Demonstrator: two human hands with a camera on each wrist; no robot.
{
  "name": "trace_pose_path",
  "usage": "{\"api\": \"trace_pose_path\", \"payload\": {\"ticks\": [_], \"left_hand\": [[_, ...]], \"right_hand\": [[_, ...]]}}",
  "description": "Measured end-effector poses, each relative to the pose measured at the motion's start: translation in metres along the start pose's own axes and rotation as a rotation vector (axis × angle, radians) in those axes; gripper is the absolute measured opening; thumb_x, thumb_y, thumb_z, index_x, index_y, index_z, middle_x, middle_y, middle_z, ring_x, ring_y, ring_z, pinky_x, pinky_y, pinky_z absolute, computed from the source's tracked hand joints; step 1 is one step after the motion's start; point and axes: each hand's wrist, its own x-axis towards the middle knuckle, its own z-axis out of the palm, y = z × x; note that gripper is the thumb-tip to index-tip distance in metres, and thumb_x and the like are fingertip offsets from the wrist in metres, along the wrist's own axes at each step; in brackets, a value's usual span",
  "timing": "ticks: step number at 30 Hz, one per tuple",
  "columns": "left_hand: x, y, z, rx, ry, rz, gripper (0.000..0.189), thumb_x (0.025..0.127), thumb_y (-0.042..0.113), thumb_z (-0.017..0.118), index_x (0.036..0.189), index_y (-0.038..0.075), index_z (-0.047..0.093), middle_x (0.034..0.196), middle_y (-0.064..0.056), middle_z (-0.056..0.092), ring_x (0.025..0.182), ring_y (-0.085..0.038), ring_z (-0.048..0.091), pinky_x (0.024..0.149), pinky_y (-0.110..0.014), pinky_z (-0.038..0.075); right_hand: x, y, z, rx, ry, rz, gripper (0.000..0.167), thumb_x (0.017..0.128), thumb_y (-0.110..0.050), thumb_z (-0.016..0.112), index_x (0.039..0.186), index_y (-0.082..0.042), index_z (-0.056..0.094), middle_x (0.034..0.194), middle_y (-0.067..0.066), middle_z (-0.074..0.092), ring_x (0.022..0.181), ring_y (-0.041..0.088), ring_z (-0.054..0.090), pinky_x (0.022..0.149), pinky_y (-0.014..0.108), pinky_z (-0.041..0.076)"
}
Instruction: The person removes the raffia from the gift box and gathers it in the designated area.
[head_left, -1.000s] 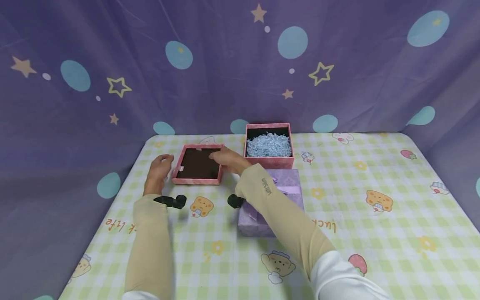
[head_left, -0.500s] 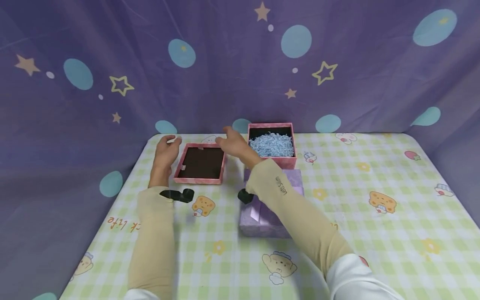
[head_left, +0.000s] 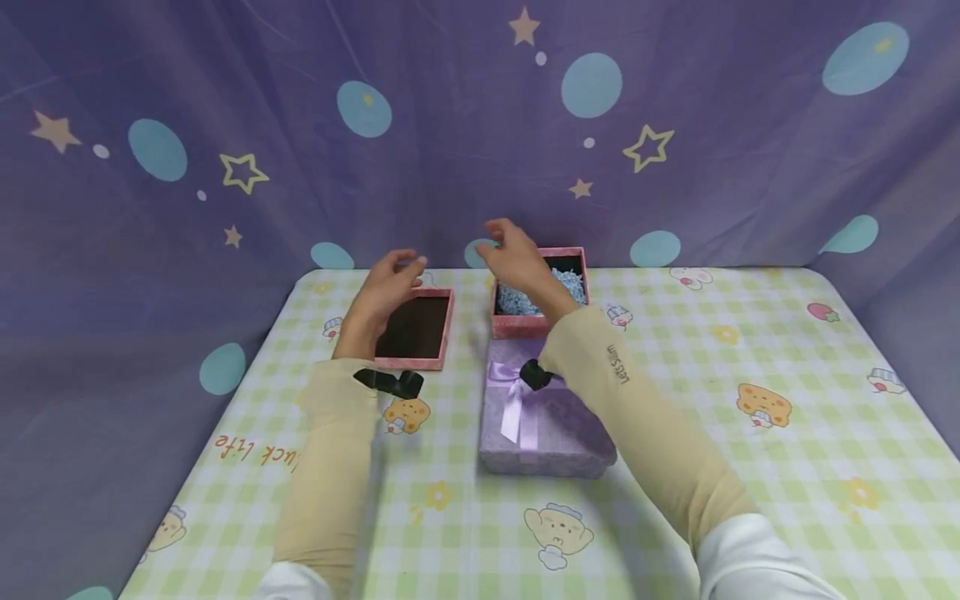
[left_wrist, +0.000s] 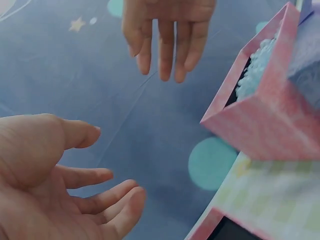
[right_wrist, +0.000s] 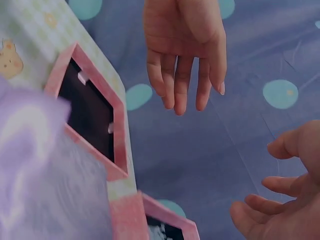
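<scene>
My left hand (head_left: 386,292) hangs above the pink box lid (head_left: 448,332), which lies with its dark inside facing up on the cloth. Its fingers are relaxed and hold nothing. Over the left side of the pink box (head_left: 536,326) I hold my right hand (head_left: 516,260) in the air, fingers loosely bent and nothing between them. Blue shredded paper (head_left: 566,288) fills the bottom of that box. In the left wrist view both hands face each other with a gap between them, beside the pink box (left_wrist: 280,115).
A purple gift box (head_left: 558,425) with a lilac ribbon bow (head_left: 513,385) stands right in front of the pink box, under my right forearm. A checked tablecloth (head_left: 810,467) covers the table, and a purple curtain (head_left: 450,192) hangs behind it.
My right hand has come off the pink lid's right edge and moved up and right to the pink box. My left hand has risen and shifted right over the lid.
</scene>
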Motion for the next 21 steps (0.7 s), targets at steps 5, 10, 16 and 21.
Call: {"api": "trace_pose_path", "payload": {"ticks": [5,10,16,21], "left_hand": [[0.003,0.008,0.02,0.01,-0.095,0.007,0.054,0.099,0.025,0.05,0.146,0.002,0.033,0.137,-0.025,0.045,0.123,-0.037,0.05,0.106,-0.044,0.042],[0.008,0.009,0.038,0.038,-0.188,-0.003,0.055,0.099,0.024,0.051,0.147,0.003,0.031,0.139,-0.022,0.046,0.118,-0.034,0.052,0.105,-0.043,0.044],[0.015,0.004,0.053,0.035,-0.272,0.005,0.053,0.1,0.016,0.049,0.147,0.001,0.029,0.139,-0.025,0.045,0.117,-0.033,0.052,0.105,-0.042,0.044],[0.019,-0.001,0.061,0.044,-0.329,0.002,0.054,0.099,0.008,0.047,0.148,-0.001,0.026,0.138,-0.027,0.044,0.12,-0.036,0.051,0.106,-0.042,0.043]], "right_hand": [[-0.002,0.008,-0.017,-0.003,-0.001,0.02,0.048,0.098,-0.032,0.051,0.143,-0.017,0.04,0.146,0.009,0.041,0.133,0.024,0.041,0.106,0.043,0.04],[-0.002,0.016,-0.029,-0.039,0.009,0.042,0.05,0.098,-0.032,0.051,0.143,-0.014,0.039,0.148,0.012,0.039,0.135,0.026,0.04,0.106,0.045,0.04],[0.001,0.029,-0.037,-0.101,0.033,0.082,0.051,0.097,-0.033,0.053,0.141,-0.009,0.041,0.144,0.015,0.043,0.131,0.029,0.043,0.106,0.046,0.039],[0.002,0.042,-0.042,-0.104,-0.003,0.142,0.054,0.096,-0.035,0.053,0.14,-0.006,0.041,0.142,0.016,0.044,0.127,0.03,0.045,0.104,0.046,0.042]]}}
